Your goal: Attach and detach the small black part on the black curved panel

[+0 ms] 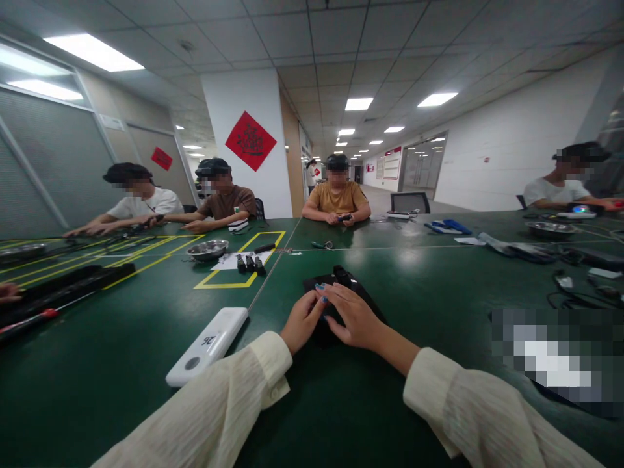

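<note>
My left hand (pixel 303 320) and my right hand (pixel 351 315) meet at the fingertips in front of me, over a flat black item (pixel 365 296) on the table. Blue polish shows on several nails. The left fingers are closed and pressed together. My right fingers curve over against the left fingertips, with the thumb lower down. Whatever lies between the hands is hidden. Just beyond the fingers, a small black block (pixel 342 275) stands up from the flat item, whose kind I cannot tell.
A white power bank (pixel 208 348) marked 26 lies left of my hands on the green table (pixel 273 416). Farther off are a metal bowl (pixel 208 249), several small black parts (pixel 251 264) and yellow tape (pixel 227 285). Several people sit around; one person (pixel 337 198) is opposite. Cables (pixel 568 292) lie right.
</note>
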The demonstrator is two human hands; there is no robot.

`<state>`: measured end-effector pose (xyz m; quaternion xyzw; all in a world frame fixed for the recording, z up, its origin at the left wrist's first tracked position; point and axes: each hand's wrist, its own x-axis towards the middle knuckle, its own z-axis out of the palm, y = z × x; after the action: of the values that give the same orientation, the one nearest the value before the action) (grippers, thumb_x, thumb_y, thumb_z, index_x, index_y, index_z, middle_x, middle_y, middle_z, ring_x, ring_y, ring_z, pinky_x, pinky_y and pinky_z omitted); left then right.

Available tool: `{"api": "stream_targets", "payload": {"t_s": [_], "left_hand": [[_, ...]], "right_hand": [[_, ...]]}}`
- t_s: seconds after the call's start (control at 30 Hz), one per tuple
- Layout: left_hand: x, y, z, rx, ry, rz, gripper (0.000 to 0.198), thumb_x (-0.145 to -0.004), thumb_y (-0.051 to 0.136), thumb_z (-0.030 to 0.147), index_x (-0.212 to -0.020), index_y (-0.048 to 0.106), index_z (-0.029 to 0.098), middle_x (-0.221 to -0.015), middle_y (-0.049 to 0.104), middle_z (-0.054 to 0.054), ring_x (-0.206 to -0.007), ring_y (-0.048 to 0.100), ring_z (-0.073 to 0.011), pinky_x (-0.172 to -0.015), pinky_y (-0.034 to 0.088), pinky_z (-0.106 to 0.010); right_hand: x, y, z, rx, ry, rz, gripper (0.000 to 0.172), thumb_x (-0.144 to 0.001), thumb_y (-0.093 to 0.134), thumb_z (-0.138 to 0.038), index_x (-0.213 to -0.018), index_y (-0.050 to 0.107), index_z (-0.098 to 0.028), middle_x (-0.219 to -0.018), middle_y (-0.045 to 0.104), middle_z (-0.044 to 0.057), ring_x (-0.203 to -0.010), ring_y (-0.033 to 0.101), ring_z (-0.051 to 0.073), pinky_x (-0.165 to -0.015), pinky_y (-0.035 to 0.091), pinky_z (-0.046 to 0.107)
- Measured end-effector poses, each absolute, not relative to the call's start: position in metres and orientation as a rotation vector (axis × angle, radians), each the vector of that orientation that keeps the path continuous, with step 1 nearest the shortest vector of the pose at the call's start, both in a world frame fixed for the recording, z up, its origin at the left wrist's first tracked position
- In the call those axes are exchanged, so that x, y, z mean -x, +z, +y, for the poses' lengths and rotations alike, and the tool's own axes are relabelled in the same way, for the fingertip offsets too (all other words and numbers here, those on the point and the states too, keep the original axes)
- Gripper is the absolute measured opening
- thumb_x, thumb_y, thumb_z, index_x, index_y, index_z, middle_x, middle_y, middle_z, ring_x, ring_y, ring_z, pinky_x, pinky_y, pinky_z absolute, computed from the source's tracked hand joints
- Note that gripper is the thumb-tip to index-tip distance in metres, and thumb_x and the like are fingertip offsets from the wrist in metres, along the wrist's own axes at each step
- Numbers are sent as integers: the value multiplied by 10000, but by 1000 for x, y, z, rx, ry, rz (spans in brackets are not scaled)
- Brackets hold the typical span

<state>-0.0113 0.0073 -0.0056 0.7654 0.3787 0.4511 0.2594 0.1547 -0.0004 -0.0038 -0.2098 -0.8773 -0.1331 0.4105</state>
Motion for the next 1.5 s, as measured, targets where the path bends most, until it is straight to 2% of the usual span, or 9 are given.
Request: {"api": "stream_targets", "payload": {"t_s": [0.13,0.23,0.5,0.83,1.03,1.13,1.27,1.37,1.5], "left_hand": [[9,-4,3,-1999,1218,1034,302,-866,342,424,-784,474,165,-752,513,0,-721,479,-116,-704,419,-250],[8,-3,2,-1919,1259,1077,322,-877,292,425,-721,425,177,-652,431,28,-623,425,-98,-623,387,-228],[11,-5,13,-1649,1397,1178,348,-840,286,470,-668,387,185,-585,356,46,-530,351,-88,-509,314,-221],[17,-8,15,-1656,1443,1187,405,-806,299,524,-576,326,192,-543,305,49,-508,307,-89,-493,265,-229],[17,-3,11,-1665,1595,1144,439,-830,264,559,-602,339,191,-583,338,33,-555,343,-102,-551,307,-237],[19,0,10,-1717,1653,1147,431,-848,251,542,-640,377,186,-632,377,19,-621,382,-114,-614,331,-243],[20,-3,11,-1778,1489,1122,426,-859,231,525,-653,383,184,-634,382,18,-623,384,-115,-615,340,-243],[19,-9,12,-1883,1303,1084,433,-864,215,517,-631,367,185,-608,372,23,-600,376,-112,-599,344,-241],[12,-12,14,-2052,1235,1185,421,-877,203,488,-662,401,185,-644,440,6,-630,426,-123,-626,372,-251]], "right_hand": [[-156,-4,-2,570,-392,-2193,656,-735,426,-109,-1359,227,-134,-1335,379,129,-1261,297,223,-1022,294,448],[-158,-1,3,773,-453,-2080,646,-722,433,-113,-1347,281,-165,-1280,408,125,-1206,347,251,-992,310,451],[-159,14,26,1474,-350,-1963,550,-836,404,-426,-1306,369,-143,-1037,544,126,-936,498,250,-815,416,364],[-157,22,26,1657,-99,-1923,351,-856,366,-282,-1161,438,-123,-835,637,106,-757,610,218,-676,415,281],[-179,31,34,1691,-22,-1660,467,-842,373,-280,-1264,375,-80,-794,627,134,-750,605,249,-683,413,322],[-196,27,40,1643,246,-1436,508,-819,393,-277,-1293,377,-94,-632,591,62,-619,581,201,-627,422,300],[-203,12,40,1368,990,-1023,431,-789,411,-258,-1196,484,-135,-428,463,-43,-376,441,131,-438,375,243],[-193,1,32,1225,1264,-918,281,-765,443,-282,-903,626,-119,-518,567,22,-474,532,157,-492,435,276],[-176,-10,23,938,1626,-764,233,-715,509,-315,-661,646,-135,-712,658,95,-703,609,212,-669,476,333]]}}
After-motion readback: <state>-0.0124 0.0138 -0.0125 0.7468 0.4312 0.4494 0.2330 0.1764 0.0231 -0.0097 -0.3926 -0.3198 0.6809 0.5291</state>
